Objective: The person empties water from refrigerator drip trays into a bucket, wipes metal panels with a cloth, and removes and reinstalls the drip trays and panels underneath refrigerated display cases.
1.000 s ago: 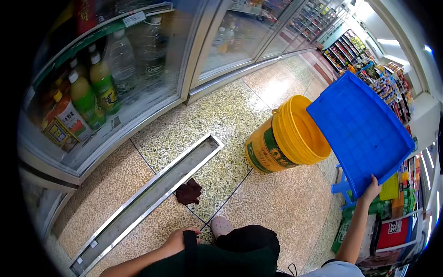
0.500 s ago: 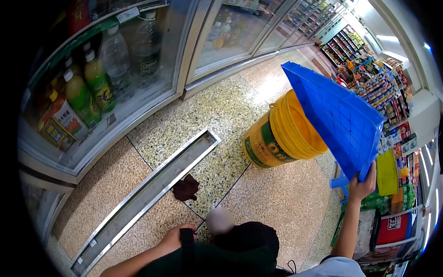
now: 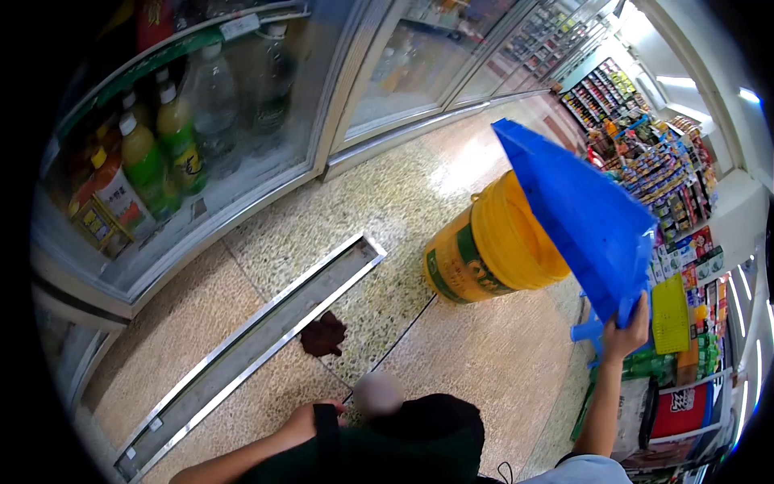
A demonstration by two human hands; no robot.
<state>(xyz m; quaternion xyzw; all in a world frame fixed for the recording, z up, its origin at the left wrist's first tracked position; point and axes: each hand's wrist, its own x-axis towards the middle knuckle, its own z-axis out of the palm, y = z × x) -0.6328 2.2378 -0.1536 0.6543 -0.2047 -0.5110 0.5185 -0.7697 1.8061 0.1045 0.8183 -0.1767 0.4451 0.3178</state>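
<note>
My right hand [image 3: 627,329] grips a blue plastic tray [image 3: 584,214] by its lower corner and holds it up at a slant. The tray hangs over the mouth of a yellow bucket [image 3: 484,250] standing on the floor and hides part of its opening. My left hand [image 3: 305,421] is low, close to my body beside a black strap; its fingers are mostly hidden. Past that hand, a crumpled dark red cloth [image 3: 324,334] lies on the floor next to a long metal-edged strip [image 3: 256,345].
On the left stands a glass-door cooler [image 3: 234,202] with several bottles inside. Stocked store shelves [image 3: 661,177] run along the right. A yellow-green basket [image 3: 671,315] and a red-and-black bag-like item [image 3: 681,407] are at the lower right.
The blue tray has tilted slightly in my right hand, showing less of its gridded face. The whole view has shifted a little. My left hand stays near my body.
</note>
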